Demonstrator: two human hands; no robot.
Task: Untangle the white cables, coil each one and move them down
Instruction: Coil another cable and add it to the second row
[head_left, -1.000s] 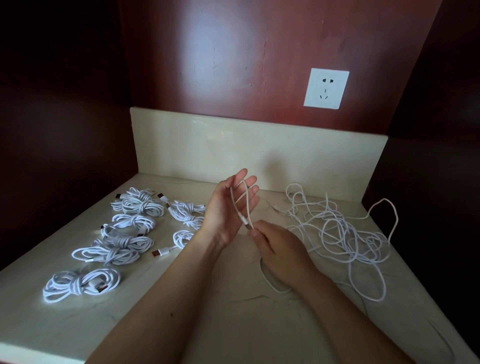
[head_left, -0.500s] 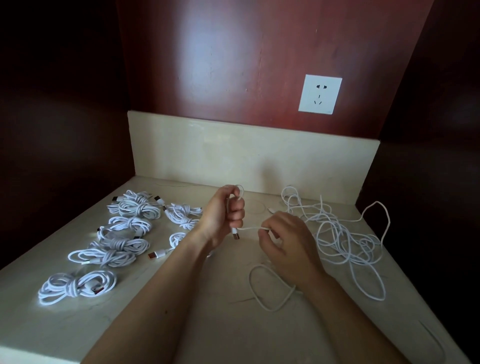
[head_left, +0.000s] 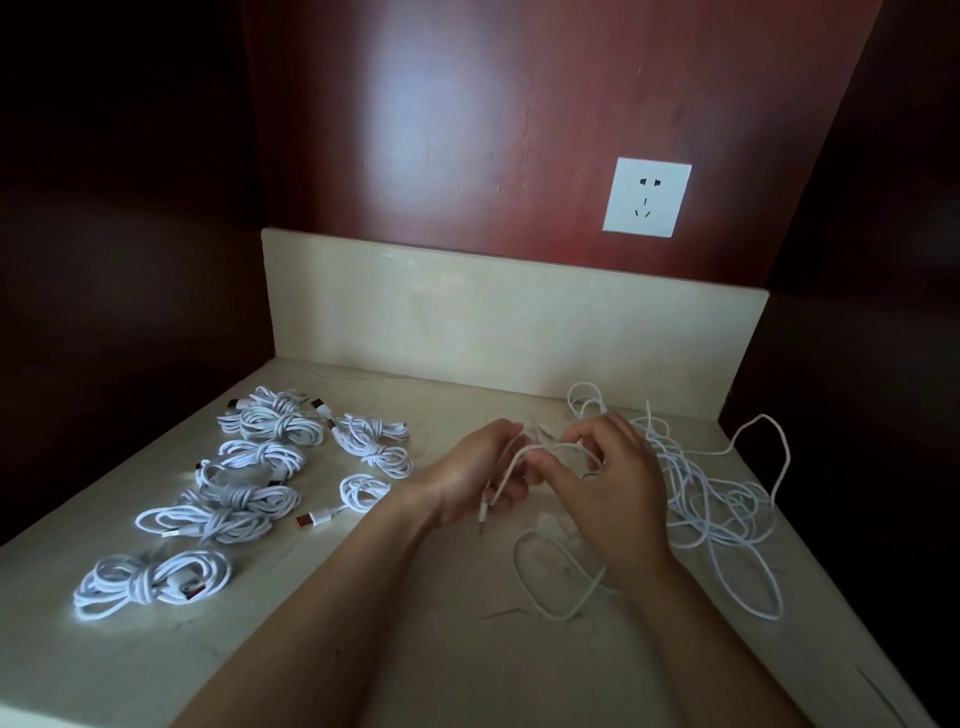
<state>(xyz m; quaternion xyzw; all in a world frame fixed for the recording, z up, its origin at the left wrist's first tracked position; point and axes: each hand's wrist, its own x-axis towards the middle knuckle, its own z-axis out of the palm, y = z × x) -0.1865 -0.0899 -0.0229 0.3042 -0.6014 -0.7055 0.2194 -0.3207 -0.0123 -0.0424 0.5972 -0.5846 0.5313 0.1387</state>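
While both hands are held just above the pale marbled stone counter (head_left: 467, 654), the left hand (head_left: 475, 470) has its fingers curled round a thin white charging cable (head_left: 511, 462), whose plug end hangs below the palm. The right hand (head_left: 621, 488) pinches the same cable close beside it. A loose tangle of white cables (head_left: 696, 486) lies to the right. Tied white cable coils (head_left: 283, 423) lie to the left, well apart.

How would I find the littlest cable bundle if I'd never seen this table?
Look at the pale counter, where tidy white bundles lie on its left side. The littlest bundle is the one nearest the left hand. Unlike the others, its plug trails away on a straight tail.
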